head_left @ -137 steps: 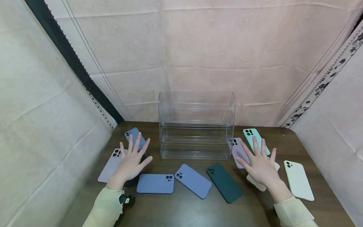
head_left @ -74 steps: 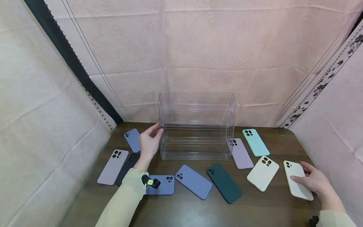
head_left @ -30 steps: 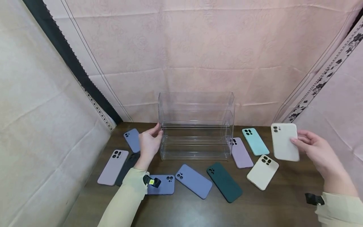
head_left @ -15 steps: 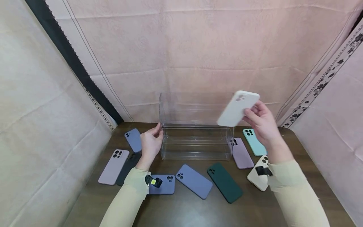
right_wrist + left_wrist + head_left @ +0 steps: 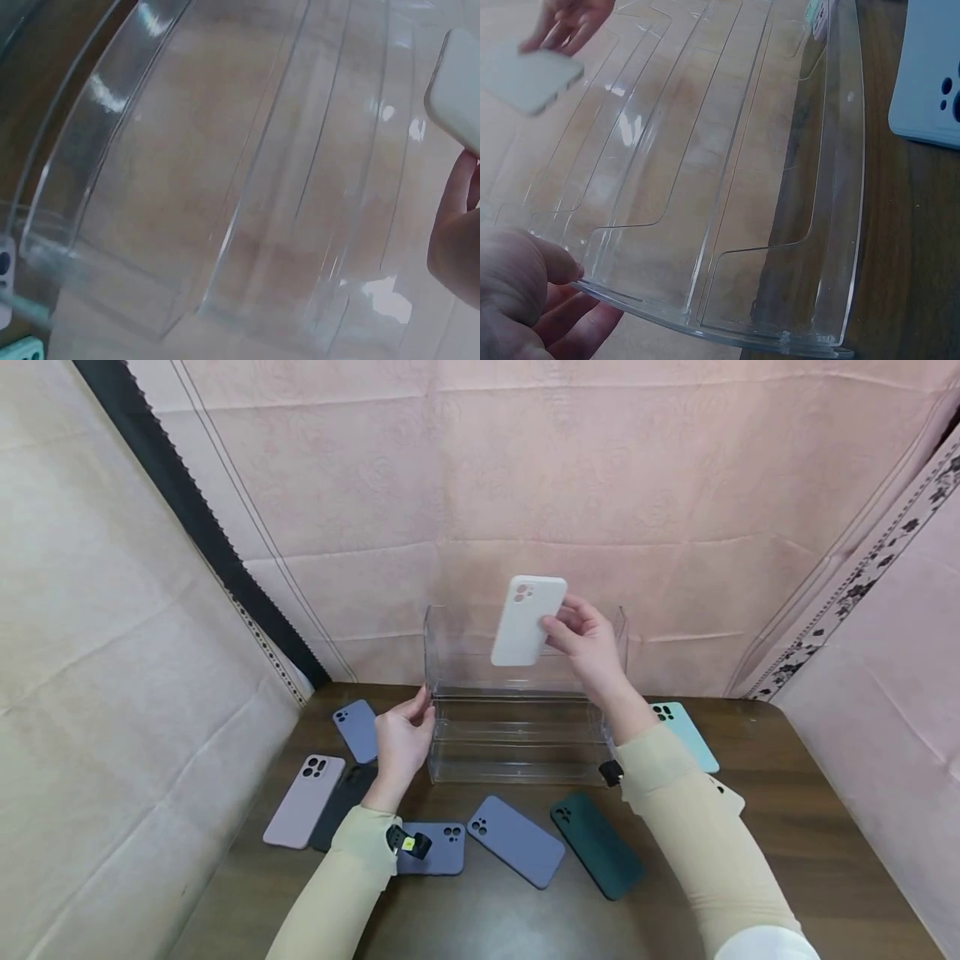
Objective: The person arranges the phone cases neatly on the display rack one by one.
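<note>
My right hand (image 5: 588, 647) pinches a white phone case (image 5: 525, 625) by its right edge, thumb on the back face. The case is tilted, its camera cutouts at the top, and overlaps the upper tiers of a clear stepped acrylic rack (image 5: 517, 772) in the head view. In the left wrist view the case (image 5: 529, 81) hangs beyond the rack's upper end. My left hand (image 5: 401, 743) holds the rack's left side panel; the left wrist view shows thumb and fingers (image 5: 585, 330) on either side of that edge. No case stands in the rack.
Left of the rack lie a lilac case (image 5: 303, 802), a black case (image 5: 343, 806) and a blue case (image 5: 357, 731). In front are two blue-violet cases (image 5: 517, 842) and a dark green case (image 5: 597, 847). A turquoise case (image 5: 690, 739) and another white case (image 5: 731, 795) lie right, partly behind my right arm.
Both hands were spread open over the table. My left hand took hold of the rack's side; my right hand picked up the white case from the far right and carried it up and left.
</note>
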The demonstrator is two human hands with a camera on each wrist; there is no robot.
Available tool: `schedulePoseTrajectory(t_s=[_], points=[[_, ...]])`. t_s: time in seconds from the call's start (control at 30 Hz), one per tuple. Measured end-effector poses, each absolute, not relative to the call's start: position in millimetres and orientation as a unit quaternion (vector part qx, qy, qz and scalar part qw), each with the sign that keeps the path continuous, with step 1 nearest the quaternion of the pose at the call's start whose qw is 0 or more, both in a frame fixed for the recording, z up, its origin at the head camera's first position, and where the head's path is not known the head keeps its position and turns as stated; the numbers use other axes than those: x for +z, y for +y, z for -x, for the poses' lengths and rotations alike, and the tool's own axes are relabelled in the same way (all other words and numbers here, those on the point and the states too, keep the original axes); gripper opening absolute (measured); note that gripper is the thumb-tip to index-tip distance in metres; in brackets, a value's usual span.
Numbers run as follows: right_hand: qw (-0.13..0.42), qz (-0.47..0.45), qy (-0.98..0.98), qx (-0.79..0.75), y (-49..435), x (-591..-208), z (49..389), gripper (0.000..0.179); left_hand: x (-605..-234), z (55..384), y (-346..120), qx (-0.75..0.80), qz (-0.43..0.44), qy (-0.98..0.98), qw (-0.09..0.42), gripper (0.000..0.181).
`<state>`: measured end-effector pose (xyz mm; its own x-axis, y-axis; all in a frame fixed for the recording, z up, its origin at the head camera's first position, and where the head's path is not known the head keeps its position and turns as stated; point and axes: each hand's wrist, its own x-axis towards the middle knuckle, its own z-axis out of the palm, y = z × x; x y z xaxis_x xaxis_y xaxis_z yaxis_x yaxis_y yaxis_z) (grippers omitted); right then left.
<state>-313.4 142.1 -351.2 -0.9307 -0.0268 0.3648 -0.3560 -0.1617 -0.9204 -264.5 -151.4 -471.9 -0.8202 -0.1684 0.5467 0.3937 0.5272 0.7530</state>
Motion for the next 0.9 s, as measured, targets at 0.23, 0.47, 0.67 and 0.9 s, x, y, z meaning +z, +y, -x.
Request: schedulePoseTrajectory(t_s=[0.23,0.47,0.67,0.9], points=[[0.123,-0.158,-0.666,0.718,111,-349,328,0.034,-473,264,-152,-0.472,0.073,-0.827,0.298,0.036],[0.136,-0.169,-0.651,0.728,86,-347,335,0.037,-475,263,-153,-0.471,0.079,-0.826,0.301,0.037],[0.159,-0.150,-0.640,0.737,76,-342,341,0.034,-476,262,-152,-0.465,0.075,-0.831,0.295,0.037],[0.178,-0.133,-0.623,0.750,70,-336,352,0.036,-471,263,-152,-0.463,0.073,-0.833,0.293,0.038]])
